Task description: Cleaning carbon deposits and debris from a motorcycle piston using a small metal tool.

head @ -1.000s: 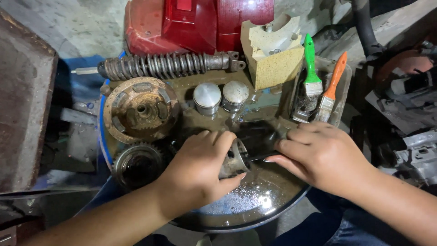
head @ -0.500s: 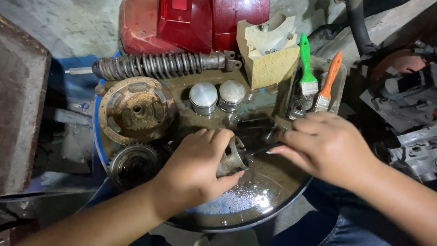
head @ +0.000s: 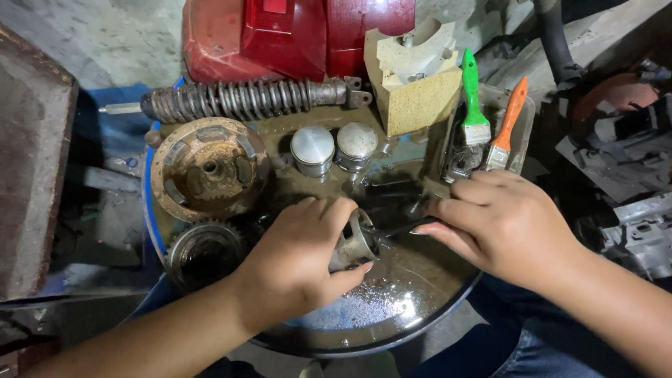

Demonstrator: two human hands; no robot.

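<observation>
Tightly hemmed, left hand (head: 297, 262) grips piston (head: 355, 241).

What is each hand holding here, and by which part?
The left hand grips a small metal piston-like part around its body. The right hand pinches a thin dark tool by its rear end, tip at the part.

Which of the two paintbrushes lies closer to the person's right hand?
The orange-handled brush: its bristle end sits just above the right hand. The green-handled brush lies beside it, further left and higher up.
</observation>
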